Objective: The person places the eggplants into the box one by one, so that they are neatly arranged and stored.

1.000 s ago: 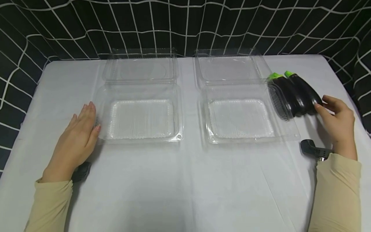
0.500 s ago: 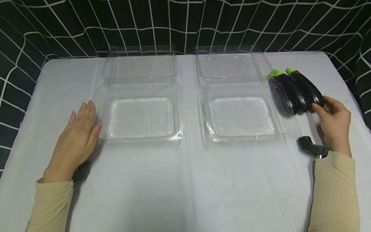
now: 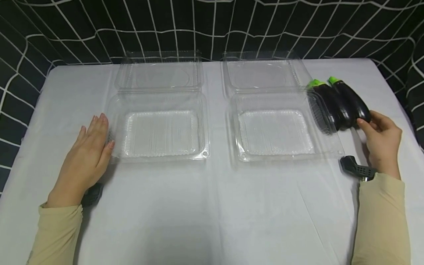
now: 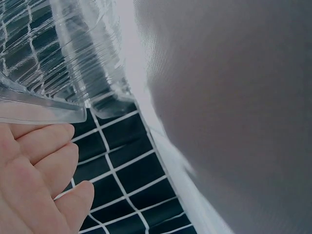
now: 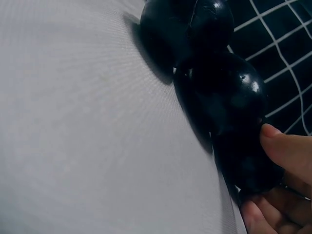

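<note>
Head: eggplant point(image 3: 352, 99) in right hand point(image 3: 384, 141)

No legible text; no readable numbers

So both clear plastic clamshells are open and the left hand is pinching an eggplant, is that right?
Not the left: the right hand is pinching an eggplant, as the right wrist view shows. Both clear plastic clamshells are open.

The white-covered tabletop point(image 3: 212, 221) carries two open clear containers point(image 3: 160, 134), set apart toward its far edge, and dark eggplants point(image 3: 353, 101) near its far right corner.
</note>
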### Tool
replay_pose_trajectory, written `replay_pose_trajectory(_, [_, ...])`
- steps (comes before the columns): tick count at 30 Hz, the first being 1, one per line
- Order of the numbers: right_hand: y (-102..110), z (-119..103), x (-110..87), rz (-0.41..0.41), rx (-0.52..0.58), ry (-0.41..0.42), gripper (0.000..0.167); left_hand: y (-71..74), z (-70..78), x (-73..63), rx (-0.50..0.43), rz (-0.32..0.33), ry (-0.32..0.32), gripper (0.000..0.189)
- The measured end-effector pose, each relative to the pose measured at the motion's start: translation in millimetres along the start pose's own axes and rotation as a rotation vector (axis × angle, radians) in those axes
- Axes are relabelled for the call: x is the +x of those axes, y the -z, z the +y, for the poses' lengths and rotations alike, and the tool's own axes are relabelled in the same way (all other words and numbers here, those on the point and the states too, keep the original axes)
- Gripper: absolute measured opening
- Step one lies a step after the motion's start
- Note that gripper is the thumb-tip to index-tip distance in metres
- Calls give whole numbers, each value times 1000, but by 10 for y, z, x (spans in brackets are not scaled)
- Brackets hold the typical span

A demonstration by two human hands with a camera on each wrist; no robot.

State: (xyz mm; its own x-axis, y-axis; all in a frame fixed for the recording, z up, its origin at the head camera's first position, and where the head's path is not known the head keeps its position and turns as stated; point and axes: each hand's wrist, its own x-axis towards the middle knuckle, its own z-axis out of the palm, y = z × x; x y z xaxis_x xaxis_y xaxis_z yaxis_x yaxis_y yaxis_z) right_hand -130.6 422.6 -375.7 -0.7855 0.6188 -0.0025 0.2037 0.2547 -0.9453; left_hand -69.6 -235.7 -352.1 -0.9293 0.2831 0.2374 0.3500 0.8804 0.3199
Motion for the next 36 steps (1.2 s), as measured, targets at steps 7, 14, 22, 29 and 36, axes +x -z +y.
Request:
replay_pose_trajectory(7, [45,50,-41,8,96,-22,44,-4,5,24,9,-18,2,57])
replay_pose_trajectory(14, [113,50,-38,40,196,-43,40,-4,21,101,9,-5,-18,56])
replay_pose_trajectory(22, [82,38,-23,66,288,-68,37,4,3,100,11,-9,-15,56])
replay_pose_trajectory(29, [26,23,-14,63,389,-63,36,3,-17,60,11,-3,-5,56])
replay_pose_trajectory(36, [-2,4,-8,92,423,-81,38,3,-27,16,18,1,7,56])
